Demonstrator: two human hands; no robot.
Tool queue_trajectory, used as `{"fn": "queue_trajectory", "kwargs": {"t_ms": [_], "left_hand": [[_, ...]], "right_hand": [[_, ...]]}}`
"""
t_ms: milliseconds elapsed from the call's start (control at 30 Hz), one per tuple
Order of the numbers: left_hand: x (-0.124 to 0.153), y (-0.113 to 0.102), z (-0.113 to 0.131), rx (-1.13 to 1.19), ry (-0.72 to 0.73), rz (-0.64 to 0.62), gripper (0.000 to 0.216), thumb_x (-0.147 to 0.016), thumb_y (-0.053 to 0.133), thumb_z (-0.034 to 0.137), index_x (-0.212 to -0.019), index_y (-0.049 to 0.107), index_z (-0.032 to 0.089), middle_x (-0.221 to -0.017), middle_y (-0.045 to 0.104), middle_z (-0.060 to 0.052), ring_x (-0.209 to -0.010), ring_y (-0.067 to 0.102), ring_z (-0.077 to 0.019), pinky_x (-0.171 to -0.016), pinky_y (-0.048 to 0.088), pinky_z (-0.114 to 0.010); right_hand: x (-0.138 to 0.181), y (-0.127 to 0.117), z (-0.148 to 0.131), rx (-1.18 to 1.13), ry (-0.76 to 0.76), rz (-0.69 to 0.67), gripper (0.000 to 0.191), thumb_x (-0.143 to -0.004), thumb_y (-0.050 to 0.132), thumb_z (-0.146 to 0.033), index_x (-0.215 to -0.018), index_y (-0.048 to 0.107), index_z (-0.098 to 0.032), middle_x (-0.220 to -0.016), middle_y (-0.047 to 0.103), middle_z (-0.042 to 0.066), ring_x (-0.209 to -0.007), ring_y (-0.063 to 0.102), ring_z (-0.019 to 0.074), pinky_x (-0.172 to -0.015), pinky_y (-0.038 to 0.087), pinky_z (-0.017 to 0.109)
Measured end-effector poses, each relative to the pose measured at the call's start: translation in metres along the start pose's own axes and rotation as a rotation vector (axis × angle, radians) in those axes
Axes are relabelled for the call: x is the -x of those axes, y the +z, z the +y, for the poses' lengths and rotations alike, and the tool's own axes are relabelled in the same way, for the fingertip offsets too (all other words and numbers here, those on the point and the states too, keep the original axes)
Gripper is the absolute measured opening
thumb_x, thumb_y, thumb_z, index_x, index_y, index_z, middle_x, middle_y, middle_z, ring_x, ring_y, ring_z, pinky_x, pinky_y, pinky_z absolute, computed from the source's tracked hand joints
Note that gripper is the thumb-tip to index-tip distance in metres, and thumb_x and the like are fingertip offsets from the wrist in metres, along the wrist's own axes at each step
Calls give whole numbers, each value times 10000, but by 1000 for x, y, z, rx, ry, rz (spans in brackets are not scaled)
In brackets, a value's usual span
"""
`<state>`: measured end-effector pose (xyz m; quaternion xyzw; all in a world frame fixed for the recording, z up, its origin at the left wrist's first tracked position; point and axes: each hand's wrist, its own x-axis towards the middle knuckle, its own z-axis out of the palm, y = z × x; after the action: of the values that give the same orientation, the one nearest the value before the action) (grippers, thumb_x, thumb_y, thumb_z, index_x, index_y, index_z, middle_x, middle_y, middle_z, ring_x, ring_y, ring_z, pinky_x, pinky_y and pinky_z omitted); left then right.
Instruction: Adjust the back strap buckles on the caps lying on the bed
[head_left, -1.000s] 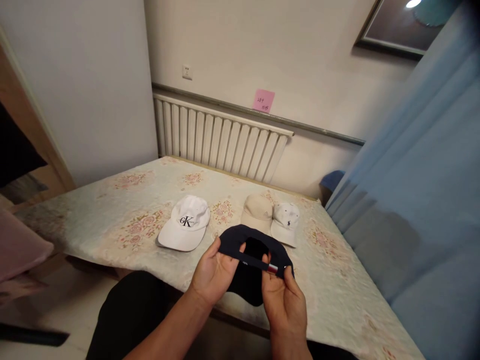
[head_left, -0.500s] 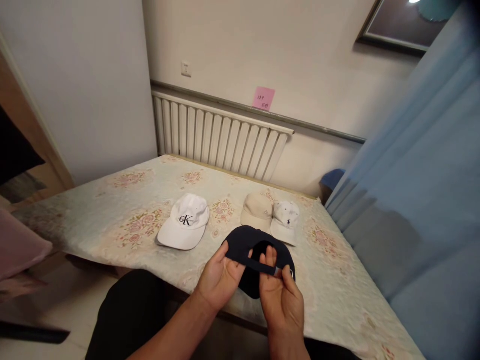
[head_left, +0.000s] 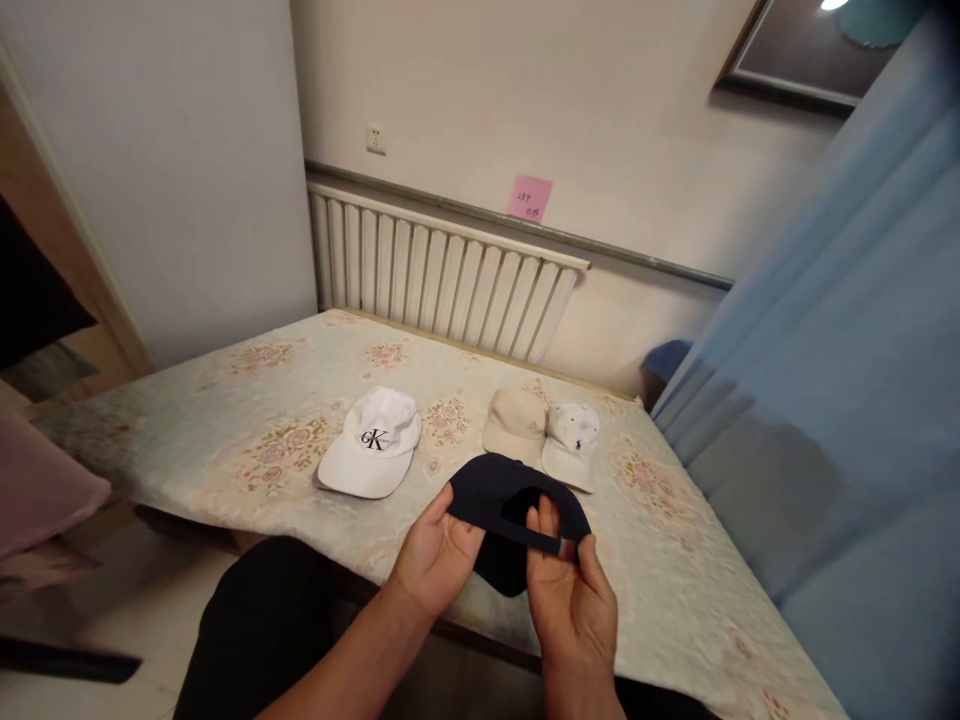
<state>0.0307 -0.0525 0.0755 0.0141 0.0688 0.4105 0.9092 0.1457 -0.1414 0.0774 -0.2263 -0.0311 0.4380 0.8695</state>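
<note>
Both hands hold a navy cap [head_left: 499, 497] just above the bed's [head_left: 225, 440] near edge. Since a moment ago, the right hand [head_left: 571, 600] has slid along the back strap [head_left: 534, 537]; the left hand [head_left: 437, 553] still pinches the rim. White caps lie at twelve o'clock.

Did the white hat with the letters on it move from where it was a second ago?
No. The white cap with the black letters lies on the same spot of the flowered bedspread, beside the same pink flower pattern; only the camera shifted slightly.

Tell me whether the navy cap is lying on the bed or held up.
Held up: the left hand and right hand grip the navy cap at its back strap.
</note>
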Motion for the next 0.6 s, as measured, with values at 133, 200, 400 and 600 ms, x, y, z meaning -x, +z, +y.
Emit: {"fn": "queue_trajectory", "kwargs": {"t_ms": [133,200,400,600], "left_hand": [[6,3,-9,-19,-52,-24,415,-945,335,239,-1330,411,105,-1168,631,-114,-1165,525,-198,-1048,370,-353],[9,4,-12,-24,-72,-45,405,-945,333,233,-1321,427,116,-1169,632,-108,-1167,524,-196,-1052,365,-352],[10,4,-9,1,-57,-21,435,-947,319,255,-1333,396,69,-1150,635,-147,-1168,523,-216,-1038,382,-372],[6,4,-8,3,-24,50,414,-947,312,206,-1335,389,81,-1095,665,-130,-1126,558,-192,-1017,408,-349]], "right_hand": [[4,1,11,37,23,-33,236,-818,560,-271,-1017,636,-167,-1149,645,72,-1164,528,176,-1042,381,393],[4,1,15,56,31,-30,213,-810,569,-256,-998,642,-187,-1144,647,54,-1162,528,163,-1046,377,382],[4,3,10,74,44,18,192,-842,514,-229,-980,644,-203,-1150,638,39,-1158,524,135,-1044,382,370],[3,3,2,87,22,17,188,-846,525,-258,-976,644,-194,-1144,639,41,-1155,526,135,-1055,364,362]]}}
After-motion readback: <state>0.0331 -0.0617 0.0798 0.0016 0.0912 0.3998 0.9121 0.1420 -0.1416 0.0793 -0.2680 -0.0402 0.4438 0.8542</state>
